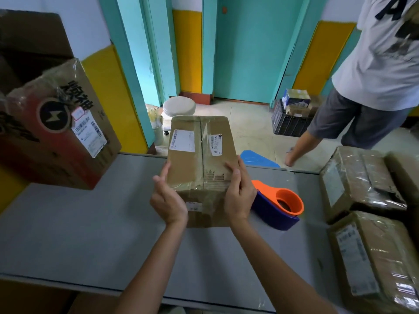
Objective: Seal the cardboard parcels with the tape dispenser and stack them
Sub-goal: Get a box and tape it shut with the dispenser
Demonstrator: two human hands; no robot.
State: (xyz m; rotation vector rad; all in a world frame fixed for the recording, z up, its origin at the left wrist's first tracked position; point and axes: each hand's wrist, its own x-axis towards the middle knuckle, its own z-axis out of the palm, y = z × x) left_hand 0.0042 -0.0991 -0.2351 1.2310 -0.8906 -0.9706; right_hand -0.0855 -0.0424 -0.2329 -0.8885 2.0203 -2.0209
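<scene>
1. Teal doors and yellow-and-white walls stand behind a grey worktop (90,234) that runs across the view.
2. At its middle a cardboard parcel (199,155) is held between both hands. It tilts away from the camera, with clear tape along its centre seam and two white labels on the upper face.
3. The left hand (169,200) holds the parcel's near left corner. Its index finger lies straight up along the left edge, and its other fingers (158,180) are curled.
4. The right hand (239,196) grips the right edge, with the thumb laid on the top face and the fingers (241,168) wrapped round the side.
5. An orange-and-blue tape dispenser (281,209) lies on the worktop just beside the right hand, untouched.
6. Two taped parcels (358,184) sit at the worktop's right end, one nearer the camera than the other.
7. A large printed box (56,132) with a shipping label stands at the left.
8. On the floor beyond are a white stool (179,106) and a black crate (288,125) holding small boxes.
9. Another person (374,75) in a pale T-shirt and grey shorts stands at the upper right.
</scene>
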